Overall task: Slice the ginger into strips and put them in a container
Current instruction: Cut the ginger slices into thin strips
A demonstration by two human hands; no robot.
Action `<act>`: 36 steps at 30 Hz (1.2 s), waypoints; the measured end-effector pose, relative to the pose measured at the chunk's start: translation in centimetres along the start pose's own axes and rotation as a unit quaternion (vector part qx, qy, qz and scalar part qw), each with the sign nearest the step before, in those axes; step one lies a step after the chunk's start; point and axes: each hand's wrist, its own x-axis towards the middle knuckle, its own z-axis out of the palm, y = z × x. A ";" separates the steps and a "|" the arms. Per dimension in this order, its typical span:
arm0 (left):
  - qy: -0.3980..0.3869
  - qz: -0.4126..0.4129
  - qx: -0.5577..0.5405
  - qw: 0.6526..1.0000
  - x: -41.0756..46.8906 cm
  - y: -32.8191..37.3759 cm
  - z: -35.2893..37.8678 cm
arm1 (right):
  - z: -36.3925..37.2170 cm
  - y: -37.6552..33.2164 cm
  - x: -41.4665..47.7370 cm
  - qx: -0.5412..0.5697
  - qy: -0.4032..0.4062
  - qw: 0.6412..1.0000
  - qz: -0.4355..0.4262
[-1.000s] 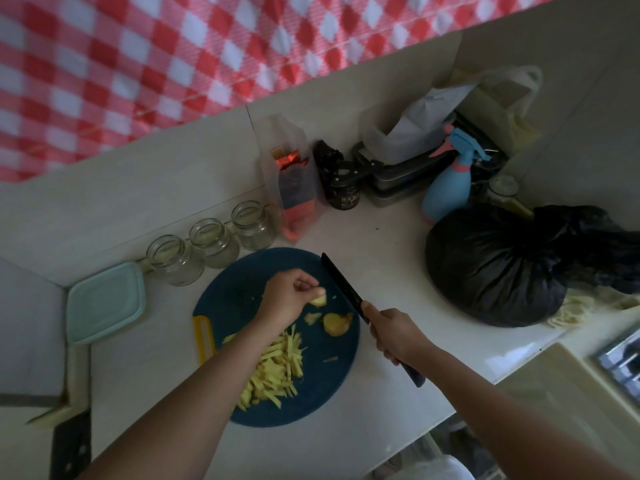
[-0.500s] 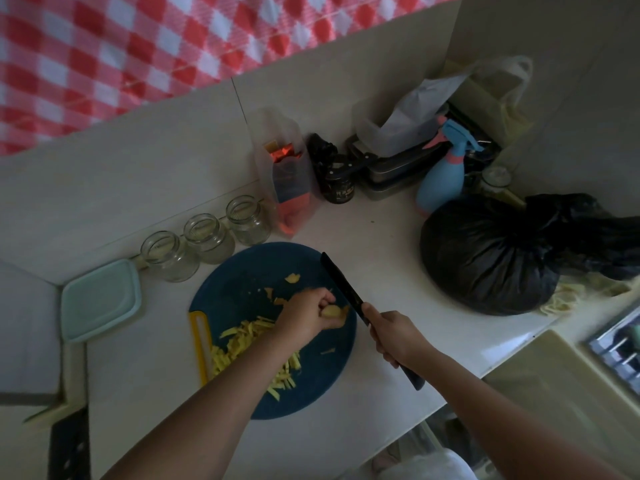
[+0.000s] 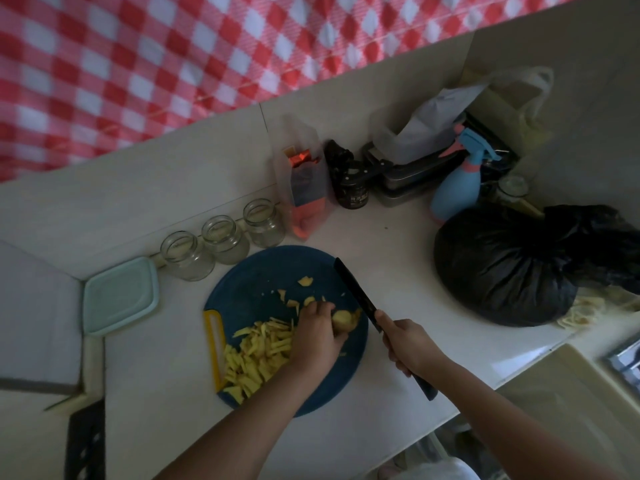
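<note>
On the board (image 3: 263,268) my left hand (image 3: 317,337) has shifted, fingers now curled round the ginger lump (image 3: 343,320); right hand (image 3: 407,348) grips the knife (image 3: 356,296), so I expect slicing

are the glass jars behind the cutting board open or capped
Open. The three glass jars stand upright in a row, their round mouths bare, with no lids on them.

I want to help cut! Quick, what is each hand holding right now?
Left hand: closed, holding the ginger piece on the blue board.
Right hand: closed, gripping the knife.
</note>
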 end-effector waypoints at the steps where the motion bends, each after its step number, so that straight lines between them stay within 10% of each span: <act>1: 0.000 -0.008 -0.003 1.000 0.2 -0.3 -0.2 | 0.1 0.0 0.0 0.002 0.000 1.000 0.001; 9: -0.013 -0.003 0.044 0.999 2.3 -2.2 -2.4 | -0.1 -0.2 0.0 -0.002 -0.003 1.000 0.001; 16: -0.042 0.166 -0.016 0.985 1.5 -1.2 -1.3 | 0.0 -0.2 0.1 0.001 -0.003 1.000 -0.003; 36: 0.030 0.095 -0.039 0.994 0.2 -1.1 -0.4 | 1.3 1.0 -0.2 -0.035 0.022 0.997 -0.058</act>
